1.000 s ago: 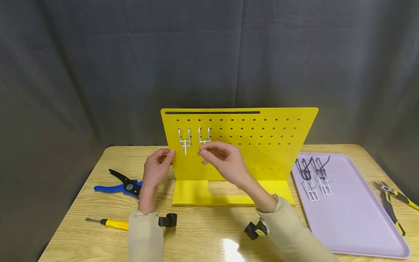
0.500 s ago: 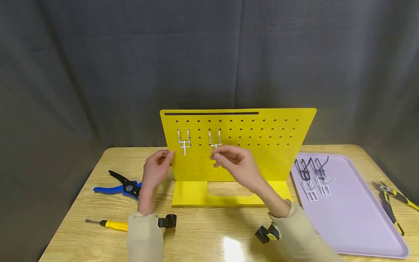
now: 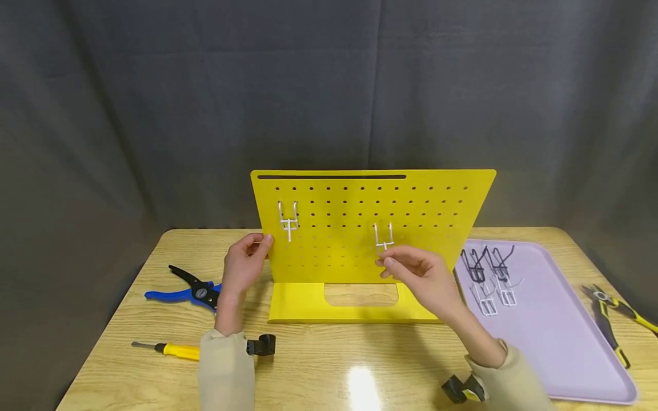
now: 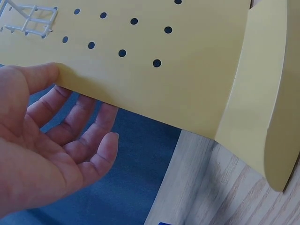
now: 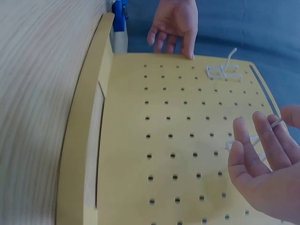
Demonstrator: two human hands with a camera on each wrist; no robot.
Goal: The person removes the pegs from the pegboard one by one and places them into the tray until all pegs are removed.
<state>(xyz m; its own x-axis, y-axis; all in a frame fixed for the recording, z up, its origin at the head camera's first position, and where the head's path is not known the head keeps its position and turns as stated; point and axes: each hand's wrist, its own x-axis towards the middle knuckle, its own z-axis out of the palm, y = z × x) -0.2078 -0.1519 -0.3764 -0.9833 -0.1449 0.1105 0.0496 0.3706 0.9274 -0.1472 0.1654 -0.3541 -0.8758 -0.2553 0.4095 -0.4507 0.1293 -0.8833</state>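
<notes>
A yellow pegboard (image 3: 354,262) stands upright on its own folded base. At its left edge my left hand (image 3: 244,265) grips the board, thumb on the front and fingers behind, as the left wrist view shows. A white wire hook (image 3: 289,221) hangs at the upper left of the board. In front of the board's right half, my right hand (image 3: 418,277) pinches another white wire hook (image 3: 384,244) by its prong, two bent ends pointing up. Fingers partly cover this hook in the right wrist view. Whether it touches the board I cannot tell.
On the right lies a lilac tray (image 3: 555,342) with black wire hooks (image 3: 475,265) and white wire hooks (image 3: 488,305) at its far left. Black-and-yellow pliers (image 3: 612,314) lie beyond it. Blue-handled pliers (image 3: 200,293) and a yellow screwdriver (image 3: 180,351) lie left.
My right hand has carried the held hook rightward along the board, from beside the hanging hook to right of the middle, and slightly lower. The left hand has kept its grip.
</notes>
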